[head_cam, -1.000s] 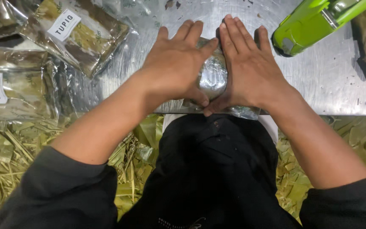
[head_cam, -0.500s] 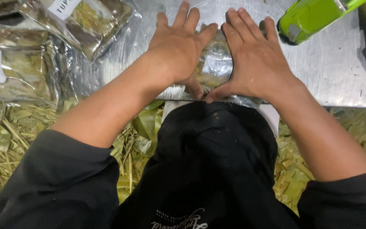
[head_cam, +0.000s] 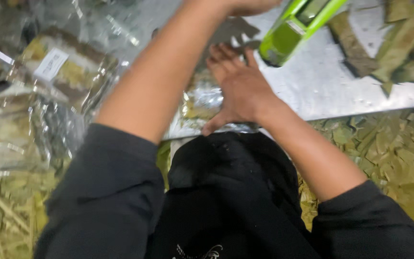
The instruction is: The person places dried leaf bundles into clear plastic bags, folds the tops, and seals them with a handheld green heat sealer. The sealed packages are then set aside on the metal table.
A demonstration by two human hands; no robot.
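My right hand (head_cam: 239, 90) lies flat, fingers apart, on a clear plastic packet of dried leaves (head_cam: 201, 100) at the near edge of the metal table (head_cam: 322, 81). My left arm is lifted and reaches across and over the packet toward the far side. Only the edge of my left hand (head_cam: 247, 5) shows at the top of the frame, and its fingers are cut off. Just right of that hand, a bright green hand-held tool (head_cam: 295, 29) lies on the table.
Several clear labelled packets of leaves (head_cam: 58, 72) are piled at the left. Cut leaf pieces (head_cam: 398, 43) lie on the table's far right. Loose dried leaves (head_cam: 389, 144) cover the floor on both sides of my lap.
My left hand has lifted off the packet and reached up toward the far side near the green tool. The right hand stays pressed on the packet. The view has swung left.
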